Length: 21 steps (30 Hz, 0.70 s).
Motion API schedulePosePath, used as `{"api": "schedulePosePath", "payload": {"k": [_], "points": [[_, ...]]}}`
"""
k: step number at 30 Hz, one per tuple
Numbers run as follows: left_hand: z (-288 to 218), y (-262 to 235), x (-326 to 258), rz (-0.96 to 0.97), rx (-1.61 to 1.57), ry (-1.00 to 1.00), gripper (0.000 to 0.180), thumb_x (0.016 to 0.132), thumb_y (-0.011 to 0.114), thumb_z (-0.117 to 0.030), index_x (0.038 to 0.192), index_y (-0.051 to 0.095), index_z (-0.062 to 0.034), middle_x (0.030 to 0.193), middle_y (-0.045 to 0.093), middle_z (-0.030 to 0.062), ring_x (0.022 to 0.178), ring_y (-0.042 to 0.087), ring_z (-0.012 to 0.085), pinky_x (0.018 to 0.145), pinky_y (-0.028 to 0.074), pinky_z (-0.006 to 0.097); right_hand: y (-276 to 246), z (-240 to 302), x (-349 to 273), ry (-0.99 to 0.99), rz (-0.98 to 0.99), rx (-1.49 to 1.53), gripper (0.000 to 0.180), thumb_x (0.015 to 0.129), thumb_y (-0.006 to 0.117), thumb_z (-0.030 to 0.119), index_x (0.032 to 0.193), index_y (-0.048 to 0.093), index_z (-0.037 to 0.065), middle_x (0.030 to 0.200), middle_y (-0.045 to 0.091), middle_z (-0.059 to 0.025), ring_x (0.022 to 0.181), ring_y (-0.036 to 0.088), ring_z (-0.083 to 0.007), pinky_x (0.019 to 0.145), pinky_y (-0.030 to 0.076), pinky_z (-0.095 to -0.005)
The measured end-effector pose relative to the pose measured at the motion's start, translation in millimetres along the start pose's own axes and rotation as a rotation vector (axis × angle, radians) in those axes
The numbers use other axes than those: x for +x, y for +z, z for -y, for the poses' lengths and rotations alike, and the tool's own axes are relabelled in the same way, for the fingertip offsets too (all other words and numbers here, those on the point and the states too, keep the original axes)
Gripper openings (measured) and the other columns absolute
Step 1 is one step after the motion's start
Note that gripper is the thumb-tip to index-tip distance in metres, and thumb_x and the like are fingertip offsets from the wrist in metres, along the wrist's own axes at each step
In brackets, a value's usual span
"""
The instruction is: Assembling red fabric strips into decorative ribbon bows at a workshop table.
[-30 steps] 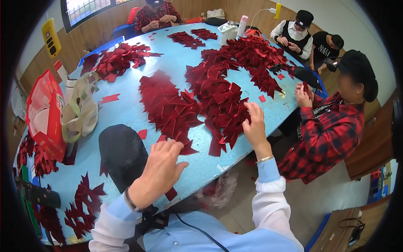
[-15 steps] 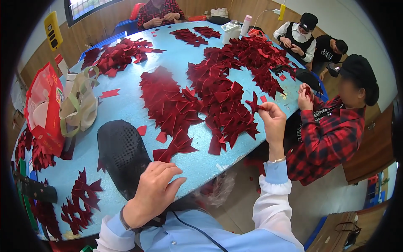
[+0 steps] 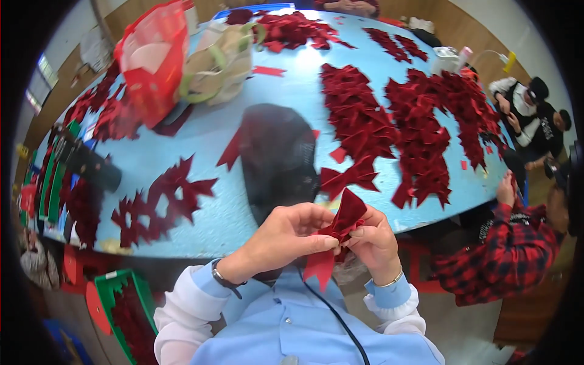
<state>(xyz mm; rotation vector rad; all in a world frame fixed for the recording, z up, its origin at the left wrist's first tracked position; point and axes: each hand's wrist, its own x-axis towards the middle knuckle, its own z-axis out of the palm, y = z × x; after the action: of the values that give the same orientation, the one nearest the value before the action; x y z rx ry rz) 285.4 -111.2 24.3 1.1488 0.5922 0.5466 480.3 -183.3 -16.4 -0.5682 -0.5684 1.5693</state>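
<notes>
Both my hands meet before my chest, over the near edge of the worktop (image 3: 210, 146), around one dark red bow (image 3: 350, 210). My left hand (image 3: 316, 230) pinches it from the left, thumb in front, near its gathered middle; my right hand (image 3: 360, 236) grips the same middle from the right, thumb and bent fingers pressed together. Gripping here probably steadies the folds while leaving the upper loop standing free and the red tail hanging below. Holding it close in also seems to keep the small knot in my line of sight.

Beyond, a long pile of red bows (image 3: 420, 137) lies to the right of centre, presumably spread so that pieces stay within arm's reach. A black rounded object (image 3: 277, 158) rests just beyond my hands. The red bag (image 3: 152, 73) and beige bag (image 3: 228, 70) stand farther left, apparently set aside from the handling space.
</notes>
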Motion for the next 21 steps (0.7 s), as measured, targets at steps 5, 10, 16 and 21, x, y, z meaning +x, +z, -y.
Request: {"api": "schedulePosePath", "payload": {"k": [5, 10, 16, 21], "points": [[15.5, -62.5, -52.5, -0.006, -0.166, -0.132, 0.029, 0.082, 0.068, -0.006, 0.106, 0.058, 0.0055, 0.094, 0.064, 0.0081, 0.084, 0.061, 0.011, 0.075, 0.051, 0.024, 19.0, -64.5, 24.4, 0.18, 0.09, -0.063, 0.026, 0.078, 0.054, -0.004, 0.103, 0.056, -0.004, 0.097, 0.063, -0.0132, 0.089, 0.062, -0.0212, 0.08, 0.051, -0.0335], [29.1, -103.0, -80.5, -0.144, -0.118, -0.106, 0.026, 0.081, 0.068, -0.003, 0.104, 0.059, 0.0045, 0.093, 0.064, 0.0061, 0.079, 0.06, 0.008, 0.07, 0.05, 0.02, 50.5, -103.3, 40.0, -0.032, -0.188, -0.337, 0.022, 0.081, 0.054, -0.003, 0.103, 0.056, -0.006, 0.097, 0.062, -0.0113, 0.087, 0.061, -0.0163, 0.075, 0.05, -0.027], [33.0, -115.1, -86.0, -0.189, -0.057, 0.011, 0.024, 0.075, 0.072, -0.001, 0.097, 0.062, 0.0022, 0.089, 0.064, 0.0066, 0.076, 0.06, 0.0124, 0.066, 0.048, 0.021, 70.7, -113.0, 49.4, -0.169, 0.073, -0.82, 0.021, 0.083, 0.056, -0.002, 0.104, 0.056, -0.007, 0.097, 0.061, -0.0096, 0.083, 0.06, -0.0138, 0.074, 0.048, -0.0239], [41.6, -123.2, -80.7, -0.403, 0.999, 0.809, 0.024, 0.064, 0.071, 0.005, 0.085, 0.063, -0.0021, 0.087, 0.061, 0.0076, 0.079, 0.058, 0.0212, 0.073, 0.048, 0.034, 61.7, -109.4, 46.6, -0.234, -0.102, -0.912, 0.021, 0.087, 0.056, 0.005, 0.105, 0.054, -0.006, 0.094, 0.062, -0.0115, 0.083, 0.061, -0.0174, 0.078, 0.049, -0.0285]]}}
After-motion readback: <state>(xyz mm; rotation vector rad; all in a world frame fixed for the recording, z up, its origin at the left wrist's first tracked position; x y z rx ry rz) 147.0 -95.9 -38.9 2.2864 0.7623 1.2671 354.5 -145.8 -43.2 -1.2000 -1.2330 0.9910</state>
